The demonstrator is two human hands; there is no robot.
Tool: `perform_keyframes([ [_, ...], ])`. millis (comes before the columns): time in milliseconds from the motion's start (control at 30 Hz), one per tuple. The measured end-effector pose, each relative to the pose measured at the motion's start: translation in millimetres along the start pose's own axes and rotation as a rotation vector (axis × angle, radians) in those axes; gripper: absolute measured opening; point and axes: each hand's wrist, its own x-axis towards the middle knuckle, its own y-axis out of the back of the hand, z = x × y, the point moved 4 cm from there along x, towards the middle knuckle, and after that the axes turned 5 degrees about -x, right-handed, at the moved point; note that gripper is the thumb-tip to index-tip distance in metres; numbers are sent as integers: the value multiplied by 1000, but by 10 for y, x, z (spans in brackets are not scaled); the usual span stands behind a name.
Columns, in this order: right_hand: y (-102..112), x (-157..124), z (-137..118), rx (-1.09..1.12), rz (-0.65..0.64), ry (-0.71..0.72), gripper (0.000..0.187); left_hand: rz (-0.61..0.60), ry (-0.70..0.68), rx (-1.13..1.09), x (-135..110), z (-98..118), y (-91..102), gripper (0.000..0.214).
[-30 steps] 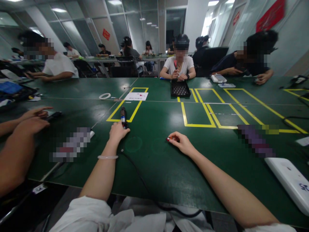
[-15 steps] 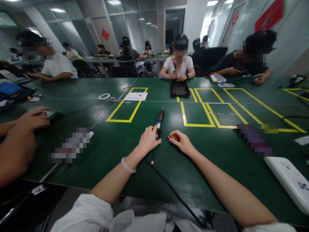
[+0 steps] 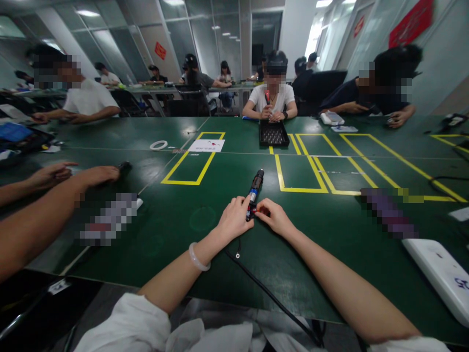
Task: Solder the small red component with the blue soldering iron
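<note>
My left hand [image 3: 234, 216] is wrapped round the rear part of a black electric screwdriver [image 3: 256, 186] with a blue-and-silver band. Its nose points away from me, tilted slightly right. My right hand [image 3: 275, 216] pinches a small red piece [image 3: 254, 211], too small to identify, against the driver's rear end. Whether the piece is seated there, I cannot tell. From under my left hand a black cable [image 3: 269, 294] runs toward the table's front edge. A small metal ring [image 3: 238, 255] lies by that cable.
Yellow tape outlines mark the green table [image 3: 220, 269]. Phones lie at left and right, with a white power bank [image 3: 436, 274] at far right. A co-worker's arm [image 3: 47, 215] reaches in from the left. Opposite, a person works at a black tray [image 3: 273, 134] of small parts.
My left hand and the screwdriver have moved right, and its nose has swung right. The red piece in my right fingers now meets the driver. At left, a co-worker's hand has reached farther forward.
</note>
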Motion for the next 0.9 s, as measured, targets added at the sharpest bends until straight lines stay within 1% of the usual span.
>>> perform_keyframes([
  [200,36,-12,-24,-14,-32,10,5,7,4,49,-9,7,-6,72],
  [300,59,-17,-29,-14,-19,23,8,25,9,56,-19,14,-15,70],
  [467,65,-23,-62,-21,-9,-6,9,64,30,50,-10,34,-44,62],
  [633,109,-41,-122,-44,19,-23,12,69,66,85,27,39,-55,59],
  [733,90,-54,-128,-12,15,-30,13,71,72,110,43,32,-49,59],
  [800,68,-61,-121,16,22,-29,18,69,63,134,53,22,-42,60],
  [900,48,-61,-98,5,12,-30,20,69,51,161,63,-14,-16,64],
])
